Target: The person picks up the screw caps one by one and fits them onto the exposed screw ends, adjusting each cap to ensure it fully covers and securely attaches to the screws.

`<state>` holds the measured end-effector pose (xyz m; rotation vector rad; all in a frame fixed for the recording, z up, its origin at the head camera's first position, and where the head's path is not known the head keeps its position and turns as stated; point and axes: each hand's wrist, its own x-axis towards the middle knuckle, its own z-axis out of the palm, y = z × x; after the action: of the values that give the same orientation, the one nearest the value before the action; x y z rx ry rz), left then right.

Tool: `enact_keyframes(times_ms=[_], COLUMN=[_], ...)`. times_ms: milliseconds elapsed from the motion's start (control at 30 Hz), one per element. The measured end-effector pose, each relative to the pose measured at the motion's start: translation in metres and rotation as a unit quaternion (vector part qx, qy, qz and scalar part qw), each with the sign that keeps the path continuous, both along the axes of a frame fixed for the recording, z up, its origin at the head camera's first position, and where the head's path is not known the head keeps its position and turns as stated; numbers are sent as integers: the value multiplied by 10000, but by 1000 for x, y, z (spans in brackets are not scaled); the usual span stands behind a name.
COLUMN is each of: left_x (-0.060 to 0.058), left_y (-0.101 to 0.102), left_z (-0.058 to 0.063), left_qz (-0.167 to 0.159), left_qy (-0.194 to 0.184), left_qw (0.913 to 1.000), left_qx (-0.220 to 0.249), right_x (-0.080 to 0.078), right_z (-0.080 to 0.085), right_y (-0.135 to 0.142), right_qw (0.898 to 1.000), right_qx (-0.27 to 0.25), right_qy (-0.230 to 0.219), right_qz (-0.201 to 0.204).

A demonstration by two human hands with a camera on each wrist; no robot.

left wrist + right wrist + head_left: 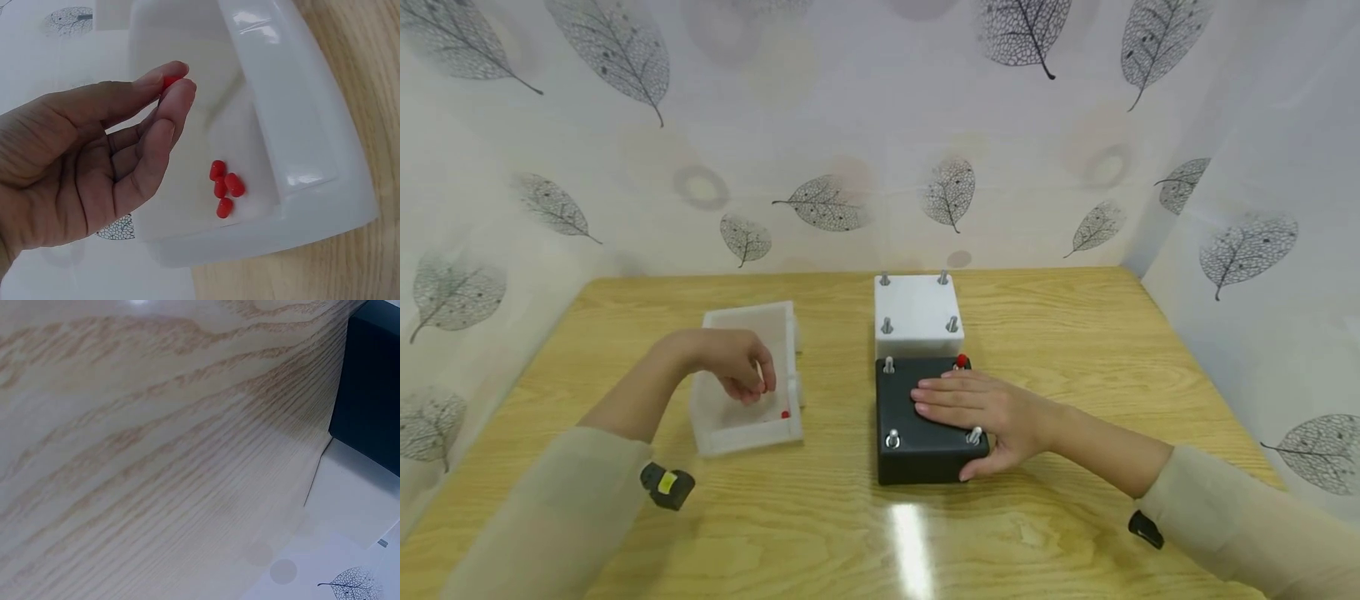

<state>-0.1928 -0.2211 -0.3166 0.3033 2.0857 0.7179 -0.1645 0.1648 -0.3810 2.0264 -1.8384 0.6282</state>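
Observation:
Over a white tray (745, 439), my left hand (730, 360) pinches a small red cap (170, 82) between thumb and fingertips, which hide most of it. Several more red caps (234, 185) lie on the tray floor. My right hand (981, 407) rests with fingers extended on the top of a black block (913, 471). Metal bolts (892, 439) stand up from the block's corners. On the far right bolt sits a red cap (961, 361). The right hand itself is outside the right wrist view, where the block's dark side shows.
Directly behind the black block stands a white block (917, 304) with upright metal bolts at its corners. Both blocks and the tray are on a wood-grain table (1060, 325). Leaf-patterned sheeting (880, 125) walls the back and sides.

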Motion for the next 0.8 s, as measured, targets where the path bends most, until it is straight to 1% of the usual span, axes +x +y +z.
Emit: enact_keyframes(times_ms=[100, 233, 467, 800], left_x=[2, 4, 8, 10], left_y=[1, 2, 5, 11], left_z=[6, 12, 17, 24], left_qz=[-88, -114, -170, -235], left_qy=[5, 28, 139, 295], left_qw=[9999, 9999, 9997, 9985], left_qx=[48, -11, 66, 402], right_x=[0, 0, 1, 0], right_z=[0, 0, -2, -2], right_y=[0, 0, 0, 0], right_qw=[10000, 10000, 10000, 10000], right_qx=[-13, -26, -40, -28], right_qy=[-21, -11, -14, -28], right_qz=[-14, -7, -1, -41])
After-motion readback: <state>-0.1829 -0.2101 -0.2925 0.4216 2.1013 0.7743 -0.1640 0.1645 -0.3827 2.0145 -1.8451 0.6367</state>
